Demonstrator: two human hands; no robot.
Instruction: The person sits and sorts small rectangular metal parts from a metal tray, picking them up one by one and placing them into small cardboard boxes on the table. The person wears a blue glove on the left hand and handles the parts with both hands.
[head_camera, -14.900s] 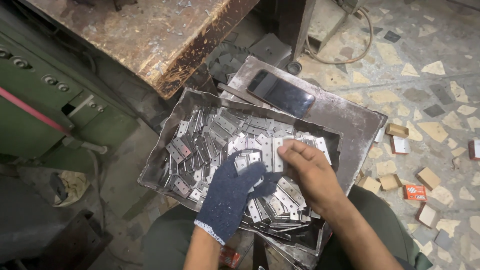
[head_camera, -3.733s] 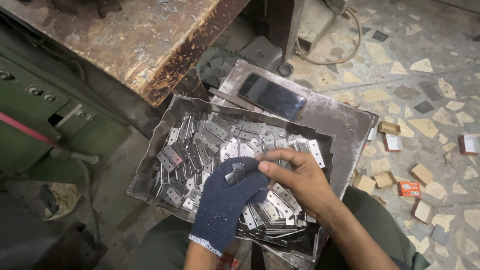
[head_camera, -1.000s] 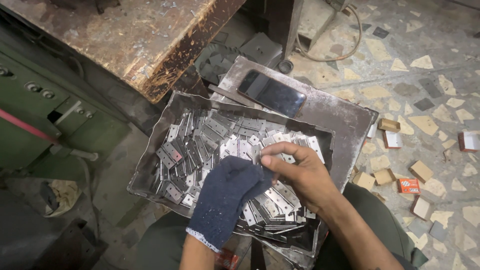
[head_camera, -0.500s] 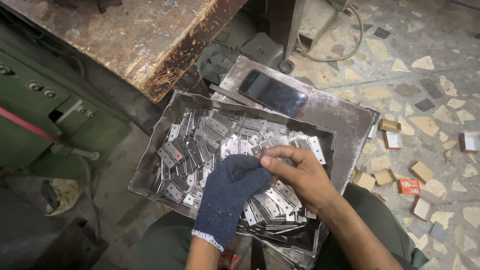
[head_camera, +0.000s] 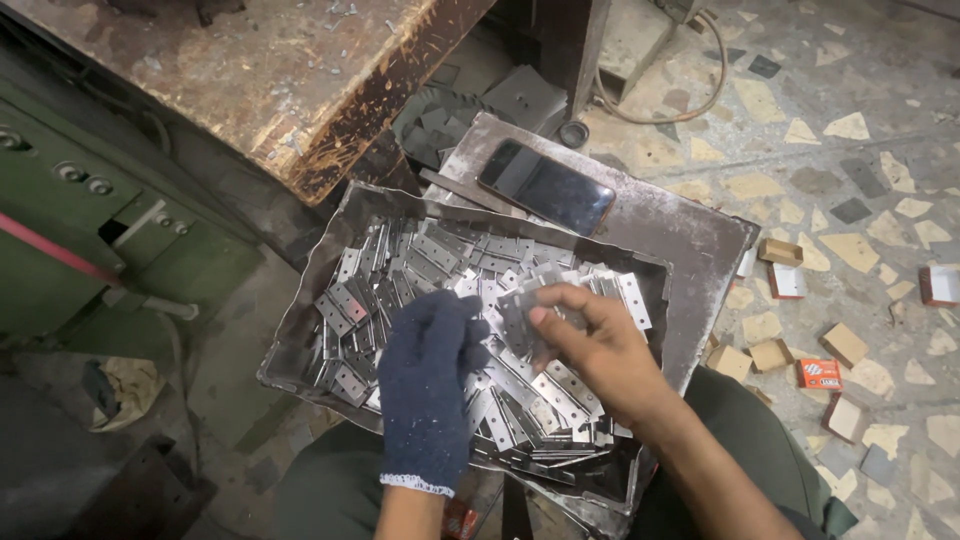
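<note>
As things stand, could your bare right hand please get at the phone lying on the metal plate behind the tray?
Probably yes. The phone lies face-up and uncovered on the metal plate, just past the tray's far wall. The right hand works among the hinges below it, and nothing stands between them.

shiny metal hinges (head_camera: 440, 270) fill a dull, scuffed steel tray (head_camera: 300, 330); knit cloth glove (head_camera: 430, 385).

A terrazzo floor (head_camera: 860, 190) with pale stone chips lies to the right, strewn with small cardboard boxes (head_camera: 845, 343). A worn, rust-stained wooden table (head_camera: 250, 70) stands above, beside a green machine (head_camera: 90, 230).
</note>
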